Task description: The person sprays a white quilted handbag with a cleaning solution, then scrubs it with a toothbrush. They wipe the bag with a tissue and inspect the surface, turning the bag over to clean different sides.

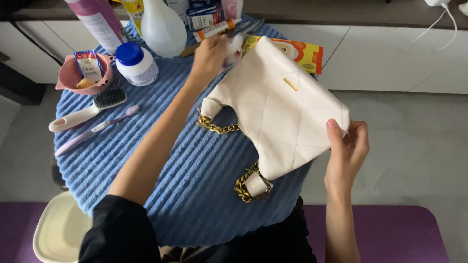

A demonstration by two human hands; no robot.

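A white quilted handbag lies tilted across the right centre of the frame, over the edge of a round surface covered with a ribbed blue towel. The right hand, at the right middle, is clamped on the bag's lower right corner, thumb on top and fingers curled behind. The left hand, in the upper centre, is closed around something small and pale at the bag's upper edge; blur hides what it is. A gold chain hangs from the bag's left strap tab, and another length shows at the lower tab. In the upper left stand a white jar with a blue lid, a pink bowl holding a sachet, and a clear spray bottle. Below these lie a scrubbing brush and a toothbrush.
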